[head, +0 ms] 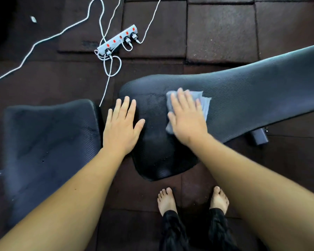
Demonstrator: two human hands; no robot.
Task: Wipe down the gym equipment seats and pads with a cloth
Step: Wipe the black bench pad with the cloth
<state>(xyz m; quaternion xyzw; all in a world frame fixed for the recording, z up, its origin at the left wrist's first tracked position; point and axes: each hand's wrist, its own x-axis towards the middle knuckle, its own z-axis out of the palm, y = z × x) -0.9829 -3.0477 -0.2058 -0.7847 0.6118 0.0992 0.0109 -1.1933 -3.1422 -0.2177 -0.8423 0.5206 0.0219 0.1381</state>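
Seat pad (49, 142): dark, textured, at far left, apart from the long pad. Power strip (118, 39): white, on the floor tiles (221, 33) beyond both pads, with white cables (34, 46) plugged in.

Left hand (121, 127): flat, fingers straight and slightly spread, resting on the left edge of the long pad (252, 95) at its wide end.

Right hand (187, 120): flat, fingers straight, pressing on the cloth (205, 104); blurred.

Cloth: grey-blue, folded, lying on the long pad's top surface, right of the darker patch, where the wide end narrows. Its right edge shows past the fingers.

Bare feet (167, 200): on the floor at the pad's near edge.
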